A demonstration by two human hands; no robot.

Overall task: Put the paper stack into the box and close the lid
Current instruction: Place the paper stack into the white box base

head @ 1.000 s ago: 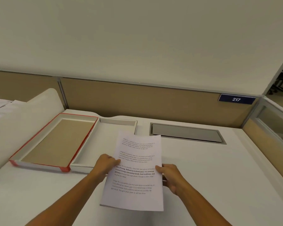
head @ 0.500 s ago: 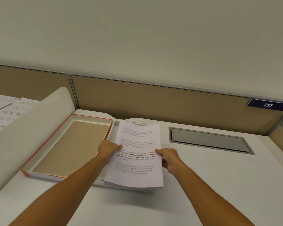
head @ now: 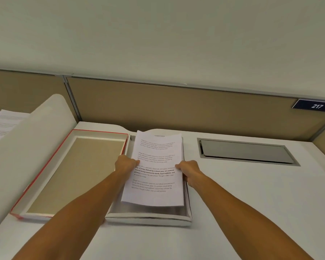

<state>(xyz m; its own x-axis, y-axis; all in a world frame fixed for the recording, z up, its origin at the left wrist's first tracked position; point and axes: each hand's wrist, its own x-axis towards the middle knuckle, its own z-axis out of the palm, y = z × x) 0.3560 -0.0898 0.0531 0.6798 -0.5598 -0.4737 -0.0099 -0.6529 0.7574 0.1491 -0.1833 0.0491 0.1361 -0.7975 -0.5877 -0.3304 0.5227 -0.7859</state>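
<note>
Both hands have the white printed paper stack (head: 158, 169) pinched at its long edges, the left hand (head: 127, 164) closed on one side and the right hand (head: 189, 170) closed on the other. The stack hangs just above the shallow white cardboard box (head: 148, 219), its far end bowed upward beyond the fingers. Left of the left hand lies the red-edged lid with the tan inner face (head: 73, 173), open on the white tabletop (head: 251, 203). To do this well, I'd level the sheets, square the near edge against the box wall below the wrists, then lower evenly so no corner catches a wall.
</note>
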